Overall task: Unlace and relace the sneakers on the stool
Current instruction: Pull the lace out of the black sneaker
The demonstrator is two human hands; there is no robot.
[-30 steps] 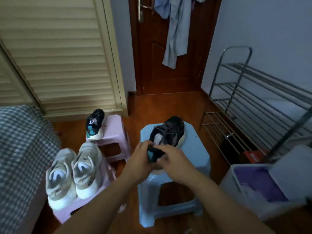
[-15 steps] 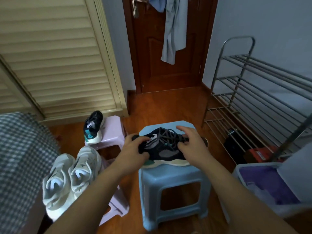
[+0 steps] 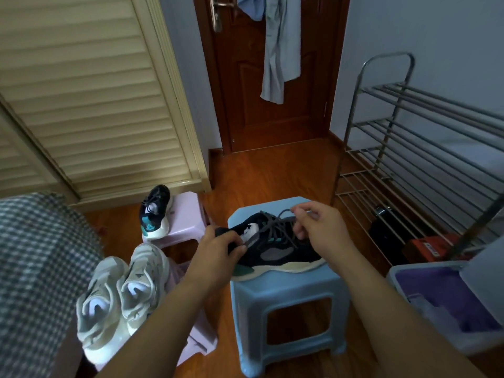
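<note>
Unlacing step: black sneaker (image 3: 275, 248) lies sideways on blue stool (image 3: 286, 293); left hand (image 3: 218, 251) grips its heel, right hand (image 3: 317, 223) pinches grey lace (image 3: 283, 214), so brace the heel and draw the loop slowly outward to free the knot.

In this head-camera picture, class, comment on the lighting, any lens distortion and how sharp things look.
Head view: dim, soft indoor light, brightest on the louvred door and floor; wide-angle bending bows the metal rack and door frame; the black sneaker, its lace and both hands are fairly sharp; the checked fabric at the left edge looks smeared.
</note>
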